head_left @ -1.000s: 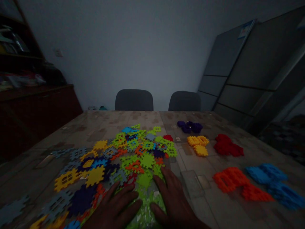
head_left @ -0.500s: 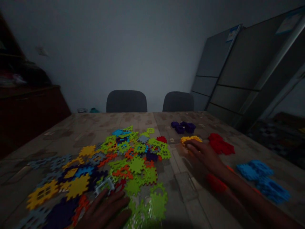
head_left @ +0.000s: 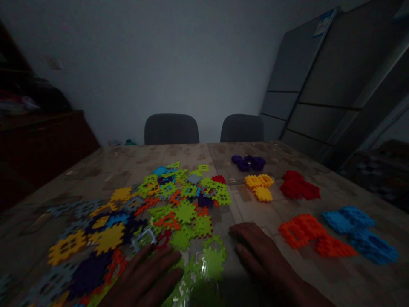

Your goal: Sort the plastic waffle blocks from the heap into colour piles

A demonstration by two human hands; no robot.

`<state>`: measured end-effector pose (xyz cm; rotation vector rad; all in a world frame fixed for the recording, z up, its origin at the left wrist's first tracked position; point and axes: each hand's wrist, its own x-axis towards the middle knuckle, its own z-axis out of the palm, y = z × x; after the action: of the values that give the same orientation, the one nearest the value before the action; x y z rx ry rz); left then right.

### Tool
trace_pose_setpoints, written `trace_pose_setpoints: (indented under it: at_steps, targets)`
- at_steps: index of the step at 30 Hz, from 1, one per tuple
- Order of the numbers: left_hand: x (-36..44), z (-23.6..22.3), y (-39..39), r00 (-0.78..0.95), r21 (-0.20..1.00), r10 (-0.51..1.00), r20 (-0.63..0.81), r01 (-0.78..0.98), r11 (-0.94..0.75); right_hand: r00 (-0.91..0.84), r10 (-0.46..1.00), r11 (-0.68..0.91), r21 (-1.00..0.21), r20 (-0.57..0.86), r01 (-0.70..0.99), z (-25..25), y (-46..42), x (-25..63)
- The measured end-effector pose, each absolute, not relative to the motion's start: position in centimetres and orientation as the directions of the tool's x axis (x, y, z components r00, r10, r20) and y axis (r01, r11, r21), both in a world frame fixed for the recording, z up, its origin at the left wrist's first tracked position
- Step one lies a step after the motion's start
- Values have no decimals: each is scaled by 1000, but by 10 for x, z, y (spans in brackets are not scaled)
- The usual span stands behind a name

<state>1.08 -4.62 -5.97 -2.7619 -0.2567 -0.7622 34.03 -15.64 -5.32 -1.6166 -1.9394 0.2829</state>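
Green pieces (head_left: pixel 214 261) lie between my left hand (head_left: pixel 143 275) and, farther, my right hand (head_left: pixel 262 249). Fingers (head_left: pixel 166 258) look loosely open, seemingly empty.

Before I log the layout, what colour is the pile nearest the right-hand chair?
Dark purple; that pile shows best in the head view.

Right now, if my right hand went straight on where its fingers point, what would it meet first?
Your right hand would probably meet the green toothed pieces edging the mixed pile, though depth is unclear.
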Motion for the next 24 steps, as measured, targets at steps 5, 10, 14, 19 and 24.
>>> trace_pose_setpoints:
  at_steps: [5,10,14,19,24]
  targets:
    - [-10,-42,-47,797,-92,356,488,452,-887,-99,967,212,-530,233,821,-53,-154,340]
    - [-7,-31,-60,866,-53,308,395,356,-933,-193,966,256,-500,174,827,-54,-150,314]
    - [-1,-26,-69,901,-46,243,358,277,-960,-224,960,280,-547,168,789,-53,-140,297]
    - [-3,-23,-62,891,-84,261,371,312,-946,-281,943,330,-637,180,696,-44,-123,302]
    - [0,-16,-60,851,-28,306,426,351,-936,-258,949,314,-617,181,722,-33,-119,307]
